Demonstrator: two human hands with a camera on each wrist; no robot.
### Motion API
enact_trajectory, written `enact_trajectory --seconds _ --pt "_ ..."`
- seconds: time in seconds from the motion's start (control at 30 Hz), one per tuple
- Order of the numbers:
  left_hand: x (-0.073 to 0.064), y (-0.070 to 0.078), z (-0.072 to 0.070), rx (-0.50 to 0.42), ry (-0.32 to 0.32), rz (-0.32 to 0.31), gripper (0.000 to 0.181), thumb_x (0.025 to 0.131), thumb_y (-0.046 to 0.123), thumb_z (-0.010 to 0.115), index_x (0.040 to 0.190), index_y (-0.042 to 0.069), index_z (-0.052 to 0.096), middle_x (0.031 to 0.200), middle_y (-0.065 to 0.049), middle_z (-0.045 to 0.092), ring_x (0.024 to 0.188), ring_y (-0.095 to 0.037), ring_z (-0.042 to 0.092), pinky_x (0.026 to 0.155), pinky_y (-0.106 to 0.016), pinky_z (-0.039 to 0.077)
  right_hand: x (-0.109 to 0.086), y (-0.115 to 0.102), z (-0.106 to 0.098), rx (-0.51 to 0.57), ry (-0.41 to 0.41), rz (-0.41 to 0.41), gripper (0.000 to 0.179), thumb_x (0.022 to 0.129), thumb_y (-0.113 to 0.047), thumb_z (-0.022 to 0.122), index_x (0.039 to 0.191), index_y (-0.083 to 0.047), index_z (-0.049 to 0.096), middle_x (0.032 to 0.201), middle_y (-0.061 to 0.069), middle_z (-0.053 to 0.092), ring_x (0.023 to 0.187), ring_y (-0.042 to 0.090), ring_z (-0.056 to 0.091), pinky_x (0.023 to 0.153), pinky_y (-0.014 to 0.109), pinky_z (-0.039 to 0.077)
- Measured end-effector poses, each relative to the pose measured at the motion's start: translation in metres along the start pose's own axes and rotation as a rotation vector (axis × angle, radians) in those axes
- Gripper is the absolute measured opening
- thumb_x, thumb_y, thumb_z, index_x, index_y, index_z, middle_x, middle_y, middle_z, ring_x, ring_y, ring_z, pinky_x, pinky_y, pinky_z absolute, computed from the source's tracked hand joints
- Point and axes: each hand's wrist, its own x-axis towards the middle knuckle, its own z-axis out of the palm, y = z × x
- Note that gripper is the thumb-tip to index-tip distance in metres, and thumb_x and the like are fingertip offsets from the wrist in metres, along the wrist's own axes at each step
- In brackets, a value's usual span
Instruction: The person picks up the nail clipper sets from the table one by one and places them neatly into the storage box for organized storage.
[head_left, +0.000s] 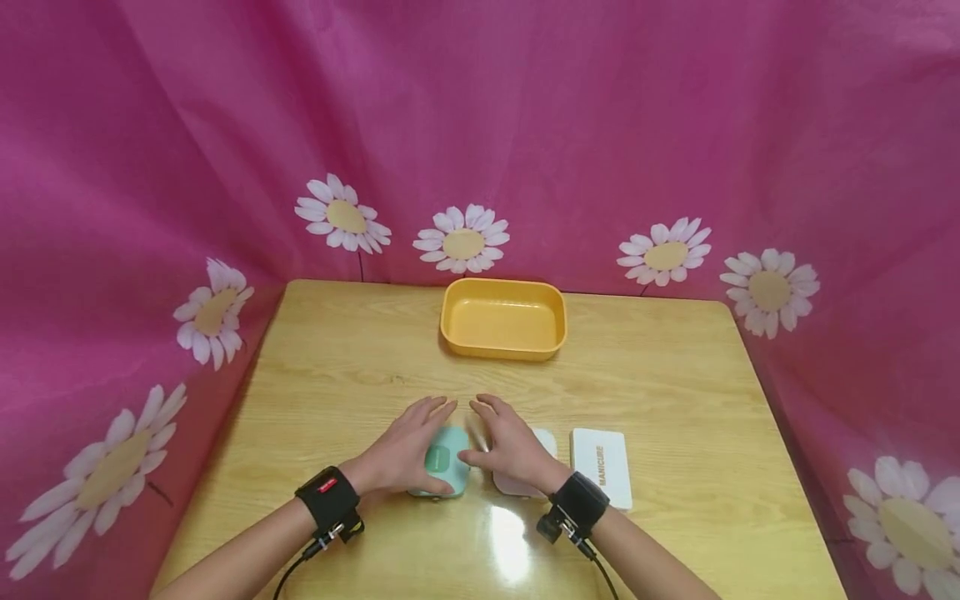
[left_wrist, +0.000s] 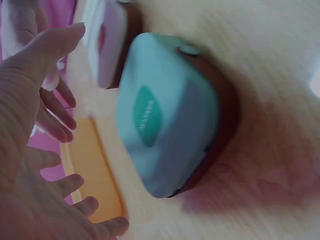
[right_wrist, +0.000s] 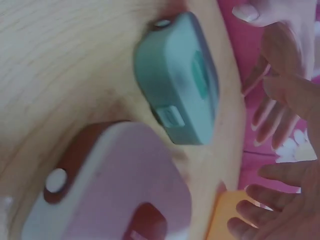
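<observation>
The worktop (head_left: 352,367) carries three boxes in a left-to-right row: left box (head_left: 447,452), middle box (right_wrist: 135,175) and right box (head_left: 611,467), each apart from the next. The tray (head_left: 502,349) stands behind the row, midway along the far edge. The curtain (head_left: 570,125) hangs behind and on both sides of the worktop.

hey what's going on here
A person has both bare hands over a wooden table, fingers spread and gripping nothing. The left hand is by a green case, and the right hand is over a pale pinkish case; the wrist views show a gap between each hand and its case. A white box marked MANICURE lies to the right, and a yellow-orange tray with nothing visible inside sits farther back.
</observation>
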Motion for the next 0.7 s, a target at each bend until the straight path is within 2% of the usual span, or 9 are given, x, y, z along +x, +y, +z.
enact_trajectory --seconds 0.17,0.37,0.53,0.7 --pt "-0.005 -0.007 0.009 0.118 -0.021 0.002 0.127 0.071 0.058 0.091 0.167 0.008 0.023 0.169 -0.022 0.025 0.157 -0.043 0.02 0.124 -0.062 0.023 0.001 -0.005 0.015 -0.06 -0.08 0.003 0.096 0.083 -0.043 0.088 0.154 0.005 0.045 0.159 0.025 0.042 0.146 0.041 0.043 0.118 0.054 0.04" --pt "-0.011 -0.012 0.013 0.187 -0.031 -0.031 0.131 0.07 0.063 0.089 0.166 0.004 0.022 0.168 -0.025 0.025 0.156 -0.043 0.022 0.124 -0.062 0.024 0.005 -0.011 0.032 -0.081 -0.105 -0.019 0.102 0.079 -0.045 0.091 0.155 0.005 0.043 0.162 0.027 0.037 0.145 0.041 0.044 0.116 0.053 0.043" --pt "-0.014 -0.017 0.018 0.199 -0.031 -0.053 0.131 0.069 0.063 0.09 0.166 0.003 0.023 0.168 -0.026 0.026 0.156 -0.045 0.023 0.121 -0.065 0.027 0.004 -0.012 0.041 -0.137 -0.124 -0.039 0.11 0.077 -0.05 0.091 0.158 0.003 0.04 0.164 0.026 0.036 0.147 0.04 0.043 0.118 0.051 0.04" --pt "-0.012 -0.021 0.021 0.192 -0.043 -0.04 0.132 0.069 0.062 0.09 0.165 0.001 0.023 0.168 -0.028 0.023 0.156 -0.045 0.021 0.119 -0.069 0.028 0.004 -0.015 0.041 -0.151 -0.132 -0.044 0.114 0.075 -0.049 0.092 0.16 0.003 0.037 0.166 0.026 0.032 0.149 0.04 0.04 0.119 0.051 0.04"
